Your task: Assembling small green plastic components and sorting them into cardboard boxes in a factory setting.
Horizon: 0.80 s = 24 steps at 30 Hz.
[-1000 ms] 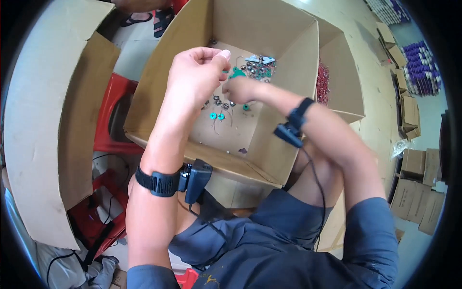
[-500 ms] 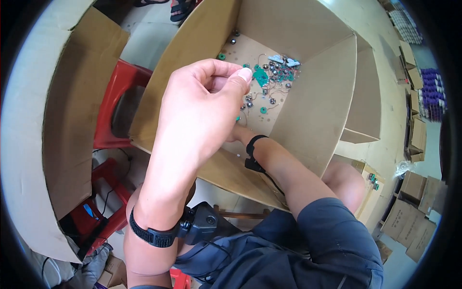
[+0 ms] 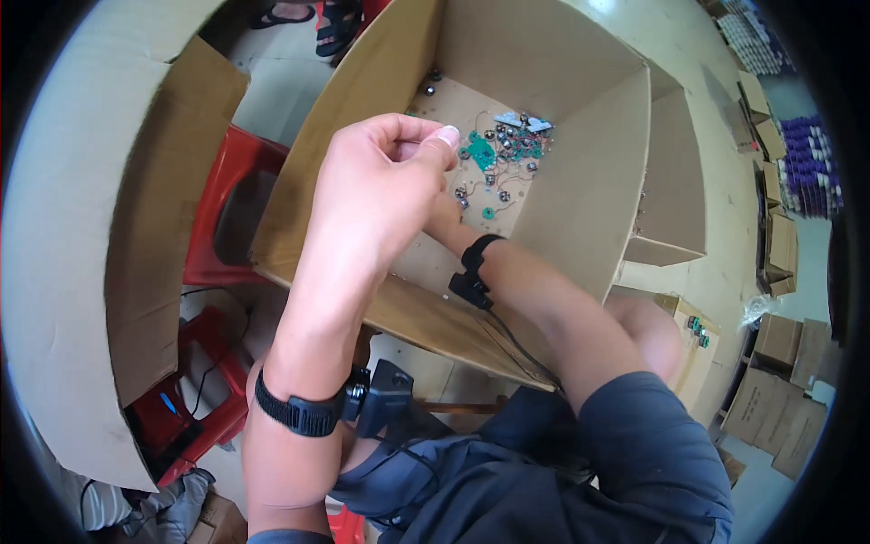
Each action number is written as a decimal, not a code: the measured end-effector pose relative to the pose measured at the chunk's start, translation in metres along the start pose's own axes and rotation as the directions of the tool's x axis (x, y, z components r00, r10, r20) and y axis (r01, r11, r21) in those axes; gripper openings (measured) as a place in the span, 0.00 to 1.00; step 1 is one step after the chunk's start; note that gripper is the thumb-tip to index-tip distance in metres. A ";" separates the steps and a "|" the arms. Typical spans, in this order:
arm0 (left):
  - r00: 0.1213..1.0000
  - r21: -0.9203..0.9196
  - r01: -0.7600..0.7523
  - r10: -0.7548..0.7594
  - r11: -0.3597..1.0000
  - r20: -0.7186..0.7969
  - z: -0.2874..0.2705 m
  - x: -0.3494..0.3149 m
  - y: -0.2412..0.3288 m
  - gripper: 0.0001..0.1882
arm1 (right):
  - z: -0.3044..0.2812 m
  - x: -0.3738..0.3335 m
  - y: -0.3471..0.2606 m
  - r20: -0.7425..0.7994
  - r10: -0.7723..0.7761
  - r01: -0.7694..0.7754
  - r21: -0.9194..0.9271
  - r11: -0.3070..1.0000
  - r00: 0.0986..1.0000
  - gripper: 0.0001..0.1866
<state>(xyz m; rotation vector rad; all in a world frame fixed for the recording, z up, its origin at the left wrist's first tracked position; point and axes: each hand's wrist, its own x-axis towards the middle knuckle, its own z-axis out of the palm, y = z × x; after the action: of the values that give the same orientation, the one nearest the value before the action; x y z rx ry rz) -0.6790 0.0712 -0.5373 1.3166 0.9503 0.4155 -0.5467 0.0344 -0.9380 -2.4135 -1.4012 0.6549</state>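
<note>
My left hand (image 3: 382,181) is raised above the open cardboard box (image 3: 594,150), thumb and fingertips pinched together. Anything between those fingertips is too small or hidden to make out. Inside the box is my right hand (image 3: 443,216), mostly covered by the left, so its fingers do not show. On the box's floor, beyond both hands, lies a cluster of small round metal parts (image 3: 504,195) with thin reddish wires. Among them are a green flat piece (image 3: 481,152), a green disc (image 3: 488,213) and pale bluish strips (image 3: 536,124).
A second cardboard box (image 3: 669,172) adjoins on the right, and a large carton (image 3: 149,245) stands at the left. Between are red plastic stools (image 3: 227,204). Several small green parts (image 3: 696,332) rest on cardboard beside my knee. A person's sandalled foot (image 3: 337,32) shows at the top.
My right hand has moved farther into the box, behind my left hand. The left hand keeps its pinch in nearly the same place. The whole view has shifted slightly.
</note>
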 end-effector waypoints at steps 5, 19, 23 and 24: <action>0.992 0.031 -0.095 0.097 0.995 -0.075 -0.005 0.012 -0.008 0.16 | -0.144 0.002 -0.070 -0.059 -0.010 0.017 0.109 0.994 0.998 0.13; 0.961 -0.608 0.196 -0.027 0.769 0.275 0.003 0.002 -0.013 0.13 | -0.345 -0.149 -0.133 -0.385 -0.118 0.325 0.532 0.782 0.915 0.08; 0.936 -0.633 0.223 0.018 0.741 0.351 0.020 0.007 -0.015 0.11 | -0.336 -0.138 -0.122 -0.391 -0.132 0.338 0.522 0.783 0.911 0.11; 0.939 -0.632 0.232 0.001 0.739 0.345 0.024 0.005 -0.014 0.11 | -0.334 -0.137 -0.122 -0.364 -0.133 0.325 0.540 0.777 0.922 0.11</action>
<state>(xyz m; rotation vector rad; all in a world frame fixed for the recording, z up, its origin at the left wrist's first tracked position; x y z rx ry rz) -0.6613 0.0564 -0.5526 0.6244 0.5139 0.3753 -0.5259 -0.0275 -0.5623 -1.7209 -1.1207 0.5222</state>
